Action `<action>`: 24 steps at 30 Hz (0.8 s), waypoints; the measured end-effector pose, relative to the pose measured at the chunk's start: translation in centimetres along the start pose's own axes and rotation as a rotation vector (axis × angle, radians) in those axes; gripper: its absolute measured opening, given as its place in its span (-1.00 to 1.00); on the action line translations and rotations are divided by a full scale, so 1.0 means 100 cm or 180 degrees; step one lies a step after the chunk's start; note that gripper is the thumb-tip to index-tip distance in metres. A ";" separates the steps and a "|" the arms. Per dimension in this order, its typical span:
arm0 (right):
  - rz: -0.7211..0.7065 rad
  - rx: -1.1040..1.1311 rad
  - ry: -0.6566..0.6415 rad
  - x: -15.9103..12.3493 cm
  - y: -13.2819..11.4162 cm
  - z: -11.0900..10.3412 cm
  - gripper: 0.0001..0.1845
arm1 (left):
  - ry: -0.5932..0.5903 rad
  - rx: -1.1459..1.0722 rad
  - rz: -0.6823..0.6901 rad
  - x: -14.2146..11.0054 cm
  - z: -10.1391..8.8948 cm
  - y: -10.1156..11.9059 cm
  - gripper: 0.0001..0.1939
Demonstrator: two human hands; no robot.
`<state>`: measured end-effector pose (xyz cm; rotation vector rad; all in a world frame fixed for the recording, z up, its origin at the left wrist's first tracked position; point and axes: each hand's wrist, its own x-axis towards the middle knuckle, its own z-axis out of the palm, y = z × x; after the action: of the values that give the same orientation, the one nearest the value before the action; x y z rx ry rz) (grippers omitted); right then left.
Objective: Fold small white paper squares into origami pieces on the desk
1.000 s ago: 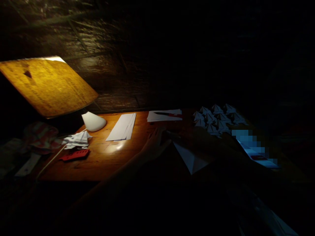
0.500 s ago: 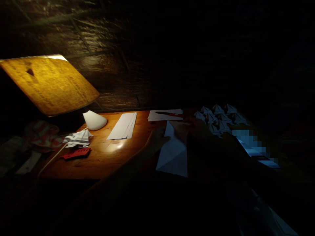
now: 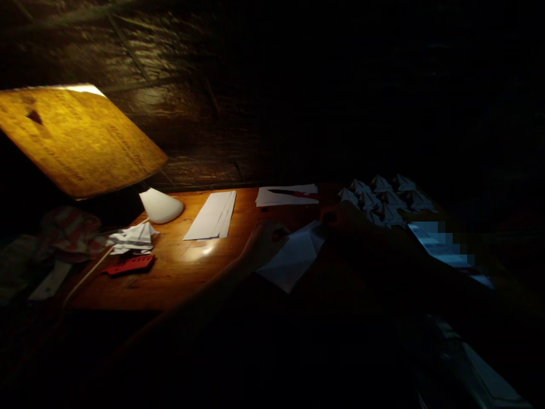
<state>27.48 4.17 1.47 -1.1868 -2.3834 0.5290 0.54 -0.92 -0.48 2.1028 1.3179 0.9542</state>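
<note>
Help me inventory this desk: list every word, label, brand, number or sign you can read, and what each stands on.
No text can be read for certain.
Lampshade: rows of faint marks, too blurred to read.
What may be a phone: blocks of pixels cover part of it; nothing legible.
Folded paper: no writing visible, though it is dim.
Knife: too dark to make out any marking.

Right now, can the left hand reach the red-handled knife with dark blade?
Probably yes: the knife lies uncovered on white paper sheets beyond the left hand, nothing visibly between, though the hand seems to hold creased pale paper.
</note>
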 end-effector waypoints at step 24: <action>-0.1064 -0.0642 -0.0038 -0.027 0.020 0.004 -0.59 | -0.0626 0.1217 0.1313 -0.016 0.009 0.021 -0.28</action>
<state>30.00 3.05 -0.39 -0.8332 -2.6201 0.1913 1.96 -3.30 -0.04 2.7574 1.0490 0.6557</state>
